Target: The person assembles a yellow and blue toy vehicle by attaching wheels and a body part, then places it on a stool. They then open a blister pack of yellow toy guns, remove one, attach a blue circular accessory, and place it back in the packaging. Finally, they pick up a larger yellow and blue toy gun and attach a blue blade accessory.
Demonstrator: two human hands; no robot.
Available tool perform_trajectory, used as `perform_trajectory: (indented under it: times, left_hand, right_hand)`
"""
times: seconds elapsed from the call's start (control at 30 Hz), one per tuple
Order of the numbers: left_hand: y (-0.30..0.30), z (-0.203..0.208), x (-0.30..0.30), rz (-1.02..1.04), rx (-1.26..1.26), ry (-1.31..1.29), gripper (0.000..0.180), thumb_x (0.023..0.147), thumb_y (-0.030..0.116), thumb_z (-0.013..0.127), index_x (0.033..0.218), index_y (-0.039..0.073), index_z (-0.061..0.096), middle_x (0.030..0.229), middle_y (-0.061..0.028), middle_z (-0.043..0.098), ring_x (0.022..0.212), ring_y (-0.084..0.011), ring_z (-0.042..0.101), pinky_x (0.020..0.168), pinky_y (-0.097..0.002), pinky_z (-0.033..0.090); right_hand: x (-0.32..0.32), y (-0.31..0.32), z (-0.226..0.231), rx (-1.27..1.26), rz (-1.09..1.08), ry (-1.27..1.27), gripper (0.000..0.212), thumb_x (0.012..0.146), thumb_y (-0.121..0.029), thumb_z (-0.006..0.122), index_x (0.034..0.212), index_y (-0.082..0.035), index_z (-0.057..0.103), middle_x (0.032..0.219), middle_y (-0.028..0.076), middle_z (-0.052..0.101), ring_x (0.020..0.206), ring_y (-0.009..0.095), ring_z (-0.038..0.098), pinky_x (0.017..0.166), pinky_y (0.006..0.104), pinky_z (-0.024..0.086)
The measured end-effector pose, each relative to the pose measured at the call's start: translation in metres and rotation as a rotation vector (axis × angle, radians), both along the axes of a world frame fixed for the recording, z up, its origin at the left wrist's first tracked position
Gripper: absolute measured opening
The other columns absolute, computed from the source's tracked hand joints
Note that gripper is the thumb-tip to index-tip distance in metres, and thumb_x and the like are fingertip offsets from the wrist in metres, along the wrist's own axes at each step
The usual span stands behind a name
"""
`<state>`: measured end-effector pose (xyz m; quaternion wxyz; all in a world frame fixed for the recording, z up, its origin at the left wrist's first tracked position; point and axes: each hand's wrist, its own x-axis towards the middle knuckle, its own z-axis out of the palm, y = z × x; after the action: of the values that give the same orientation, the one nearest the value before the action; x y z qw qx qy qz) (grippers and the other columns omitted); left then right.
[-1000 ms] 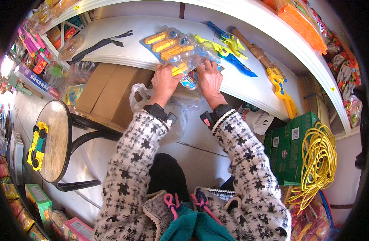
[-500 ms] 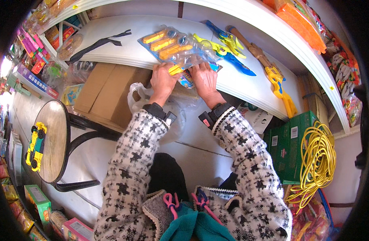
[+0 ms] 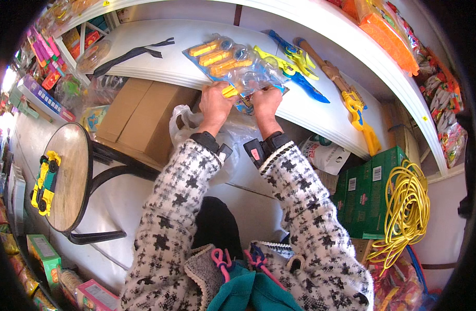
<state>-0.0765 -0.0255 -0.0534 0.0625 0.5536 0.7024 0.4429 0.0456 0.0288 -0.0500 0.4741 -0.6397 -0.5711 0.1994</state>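
A toy blister pack (image 3: 217, 57) with a blue backing card, clear plastic bubbles and yellow pieces lies partly on the white shelf and juts over its front edge. My left hand (image 3: 216, 106) is closed on its near left part, beside a yellow piece (image 3: 229, 91) under the plastic. On the near right part, my right hand (image 3: 266, 103) has its fingers curled round the pack's edge. Between the hands, a bit of the printed card shows. Just beyond the right hand lie yellow-green and blue plastic toys (image 3: 300, 72). My fingertips are partly hidden.
The white shelf (image 3: 160, 67) holds a black strap (image 3: 131, 56) and a long brown-and-yellow toy (image 3: 352, 106). Below are a cardboard box (image 3: 139, 111) and a clear plastic bag (image 3: 183, 122). A stool (image 3: 69, 192) bears a toy car (image 3: 45, 181). Yellow cable (image 3: 406, 207) hangs by green boxes (image 3: 365, 192).
My right hand has shifted slightly left, its fingers curling more tightly at the pack's edge. The left hand stays on the pack. The whole view has shifted a little.
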Motion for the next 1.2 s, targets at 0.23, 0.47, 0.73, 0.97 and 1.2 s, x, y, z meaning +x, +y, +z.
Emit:
perform_trajectory:
  times: [0.23, 0.47, 0.73, 0.97, 1.2]
  left_hand:
    - [0.007, -0.009, -0.003, -0.047, -0.007, -0.078, 0.045, 0.065, 0.019, 0.084, 0.106, 0.007, 0.069, 0.106, -0.0106, 0.067, 0.098, -0.0315, 0.062, 0.083, -0.0408, 0.051]
    - [0.009, -0.024, -0.011, -0.186, 0.218, -0.143, 0.047, 0.067, 0.015, 0.084, 0.107, -0.003, 0.066, 0.099, -0.0176, 0.070, 0.093, -0.0277, 0.069, 0.082, -0.0350, 0.053]
    - [0.006, -0.024, -0.015, -0.142, 0.149, -0.179, 0.044, 0.069, 0.012, 0.081, 0.108, -0.002, 0.066, 0.103, -0.0188, 0.069, 0.095, -0.0266, 0.069, 0.083, -0.0338, 0.053]
    - [0.005, -0.022, -0.011, -0.102, 0.198, -0.141, 0.040, 0.067, 0.009, 0.080, 0.103, -0.001, 0.067, 0.101, -0.0179, 0.069, 0.092, -0.0303, 0.069, 0.080, -0.0356, 0.053]
    - [0.004, -0.026, -0.010, -0.049, 0.272, -0.106, 0.035, 0.064, 0.011, 0.080, 0.096, 0.004, 0.070, 0.101, -0.0157, 0.062, 0.093, -0.0341, 0.063, 0.081, -0.0403, 0.051]
  right_hand:
    - [0.002, 0.021, -0.004, -0.116, 0.006, 0.124, 0.045, 0.066, -0.037, 0.085, 0.087, 0.002, 0.073, 0.084, 0.021, 0.071, 0.082, 0.033, 0.070, 0.075, 0.0396, 0.053]
    - [0.008, 0.035, -0.007, -0.195, 0.058, 0.251, 0.051, 0.068, -0.034, 0.083, 0.102, 0.000, 0.070, 0.091, 0.022, 0.071, 0.090, 0.034, 0.069, 0.080, 0.0389, 0.053]
    - [0.008, 0.018, 0.010, -0.026, 0.037, -0.044, 0.035, 0.068, -0.020, 0.080, 0.096, -0.003, 0.067, 0.081, 0.018, 0.069, 0.079, 0.035, 0.067, 0.072, 0.0421, 0.052]
    - [-0.002, 0.002, 0.001, 0.206, 0.044, -0.125, 0.014, 0.075, -0.012, 0.071, 0.083, -0.003, 0.064, 0.077, 0.015, 0.064, 0.072, 0.036, 0.064, 0.065, 0.0458, 0.049]
    - [0.030, -0.036, 0.010, 0.289, 0.328, -0.405, 0.024, 0.079, -0.024, 0.074, 0.088, -0.002, 0.066, 0.095, 0.016, 0.064, 0.078, 0.036, 0.065, 0.066, 0.0417, 0.050]
